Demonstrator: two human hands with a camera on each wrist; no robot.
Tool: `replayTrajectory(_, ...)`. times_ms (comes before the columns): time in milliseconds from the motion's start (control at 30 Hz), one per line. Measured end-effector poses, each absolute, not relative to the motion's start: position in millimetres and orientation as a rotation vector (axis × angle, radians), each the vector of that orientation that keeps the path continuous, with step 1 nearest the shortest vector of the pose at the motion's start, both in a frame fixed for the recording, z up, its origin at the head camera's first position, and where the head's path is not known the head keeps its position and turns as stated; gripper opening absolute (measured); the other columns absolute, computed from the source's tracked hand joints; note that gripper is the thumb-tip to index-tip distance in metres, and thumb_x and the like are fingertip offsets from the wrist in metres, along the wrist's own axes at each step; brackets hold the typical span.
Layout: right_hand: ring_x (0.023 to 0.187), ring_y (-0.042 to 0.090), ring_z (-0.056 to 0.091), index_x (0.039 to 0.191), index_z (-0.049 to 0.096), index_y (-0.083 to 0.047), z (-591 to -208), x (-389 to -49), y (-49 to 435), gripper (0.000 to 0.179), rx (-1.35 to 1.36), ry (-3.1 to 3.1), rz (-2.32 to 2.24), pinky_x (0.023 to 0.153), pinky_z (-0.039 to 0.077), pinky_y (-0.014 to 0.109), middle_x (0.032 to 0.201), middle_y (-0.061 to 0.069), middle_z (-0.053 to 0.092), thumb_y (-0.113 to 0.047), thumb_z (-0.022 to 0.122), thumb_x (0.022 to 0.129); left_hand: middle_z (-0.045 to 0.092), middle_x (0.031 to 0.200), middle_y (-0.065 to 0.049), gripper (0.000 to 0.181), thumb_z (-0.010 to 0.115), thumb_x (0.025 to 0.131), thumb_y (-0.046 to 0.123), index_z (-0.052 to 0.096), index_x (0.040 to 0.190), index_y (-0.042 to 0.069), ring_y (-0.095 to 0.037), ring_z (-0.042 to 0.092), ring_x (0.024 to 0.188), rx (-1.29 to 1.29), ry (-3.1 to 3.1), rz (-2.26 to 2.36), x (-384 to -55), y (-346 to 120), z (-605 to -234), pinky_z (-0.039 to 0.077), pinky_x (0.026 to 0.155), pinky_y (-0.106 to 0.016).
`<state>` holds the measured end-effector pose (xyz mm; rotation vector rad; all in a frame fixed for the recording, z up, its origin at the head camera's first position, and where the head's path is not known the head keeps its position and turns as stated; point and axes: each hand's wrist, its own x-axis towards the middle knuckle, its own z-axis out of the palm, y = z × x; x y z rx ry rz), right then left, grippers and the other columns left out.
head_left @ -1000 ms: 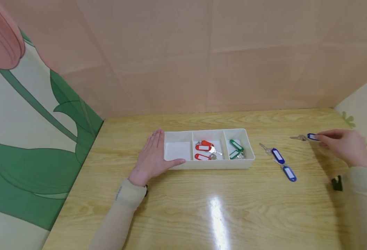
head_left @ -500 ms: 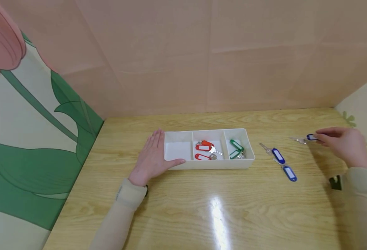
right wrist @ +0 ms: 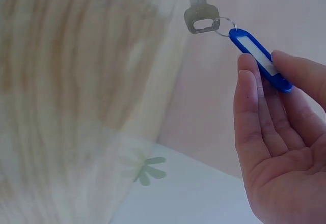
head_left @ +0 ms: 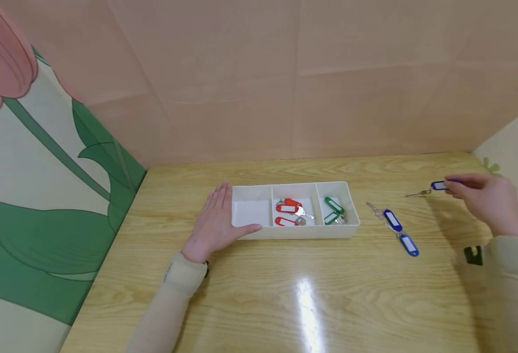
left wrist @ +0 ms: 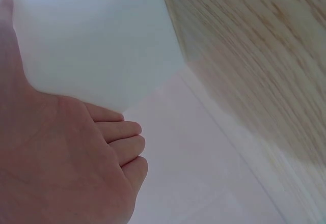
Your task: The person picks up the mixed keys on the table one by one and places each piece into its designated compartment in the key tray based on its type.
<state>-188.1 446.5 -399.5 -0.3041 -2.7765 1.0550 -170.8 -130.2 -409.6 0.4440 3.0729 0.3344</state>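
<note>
Between thumb and fingers my right hand point(head_left: 484, 198) pinches a blue key tag point(right wrist: 257, 56) with a white label. A key point(right wrist: 201, 18) hangs from the tag by a thin ring, over the right side of the table. My left hand point(head_left: 215, 220) lies with straight fingers along the left end of a white divided tray point(head_left: 294, 232), its thumb over the front rim. The tray's left compartment is bare. Red-tagged keys point(head_left: 287, 209) lie in the middle one, green-tagged keys point(head_left: 334, 205) in the right one.
Two more blue-tagged keys, one with its tag point(head_left: 393, 220) farther back and one with its tag point(head_left: 408, 244) nearer, lie on the wooden table point(head_left: 250, 294) right of the tray. A pinkish covering point(head_left: 259, 98) rises behind the table; a flower-patterned surface point(head_left: 42, 220) stands at the left.
My right hand has raised the blue key tag slightly, and the key now dangles from it. The left hand and the tray have stayed in place.
</note>
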Motion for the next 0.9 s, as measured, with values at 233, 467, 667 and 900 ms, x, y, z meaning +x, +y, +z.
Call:
replayTrajectory(233, 0.066, -0.020, 0.053, 0.131, 0.064, 0.004, -389.2, -186.4, 438.0, 0.054, -0.277, -2.769, 1.034, 0.055, 0.046, 0.015, 0.072, -0.045, 0.052, -0.041, 0.059, 0.102, 0.005, 0.169, -0.017, 0.136, 0.039, 0.075, 0.097, 0.006, 0.161, -0.002, -0.027, 0.002, 0.155, 0.442, 3.072, 0.326, -171.3, -129.7, -409.1, 0.002, 0.123, -0.037)
replayTrajectory(467, 0.066, -0.018, 0.052, 0.131, 0.066, 0.000, -379.0, -184.2, 430.0, 0.055, -0.271, -2.790, 0.975, 0.055, 0.044, 0.015, 0.075, -0.043, 0.053, -0.046, 0.061, 0.100, 0.006, 0.168, -0.018, 0.134, 0.041, 0.076, 0.095, 0.008, 0.161, -0.003, -0.028, 0.004, 0.155, 0.446, 3.077, 0.328, -172.0, -129.6, -409.2, 0.003, 0.124, -0.038)
replayTrajectory(667, 0.067, -0.018, 0.050, 0.128, 0.069, -0.003, -372.9, -183.0, 421.8, 0.055, -0.260, -2.783, 0.945, 0.055, 0.043, 0.020, 0.074, -0.044, 0.052, -0.049, 0.063, 0.099, 0.006, 0.168, -0.018, 0.134, 0.042, 0.076, 0.095, 0.008, 0.161, -0.003, -0.028, 0.004, 0.154, 0.450, 3.082, 0.330, -171.7, -129.4, -410.5, 0.003, 0.124, -0.038)
replayTrajectory(900, 0.070, -0.014, 0.051, 0.127, 0.070, -0.005, -367.5, -181.6, 409.2, 0.053, -0.271, -2.776, 0.946, 0.055, 0.045, 0.018, 0.083, -0.034, 0.057, -0.049, 0.063, 0.099, 0.006, 0.168, -0.018, 0.133, 0.042, 0.078, 0.094, 0.006, 0.161, -0.003, -0.027, 0.003, 0.155, 0.449, 3.072, 0.354, -170.3, -129.6, -408.9, 0.002, 0.124, -0.038)
